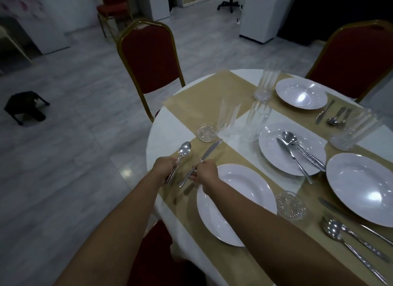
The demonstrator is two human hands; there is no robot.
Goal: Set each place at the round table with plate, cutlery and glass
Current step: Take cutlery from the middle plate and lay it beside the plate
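L hand (164, 168) grips a spoon (184, 150) w/ more cutlery bunched under it, bowl pointing to 12 o'clock. R hand (205, 171) pinches a knife (204, 158) by the handle, blade aimed at 1 o'clock. Both hover over the gold runner (191, 98) at the worktop (168, 124) edge. At 4 o'clock of R hand, under the forearm: white plate (238, 202). At 12: small cut-glass dish (207, 133), tall glass (228, 117) just beside it. Further at 2–3 o'clock: plate w/ cutlery on it (276, 145), 2 more plates (361, 187) (301, 93), each w/ cutlery near. Red chair (148, 58) at 11 o'clock.
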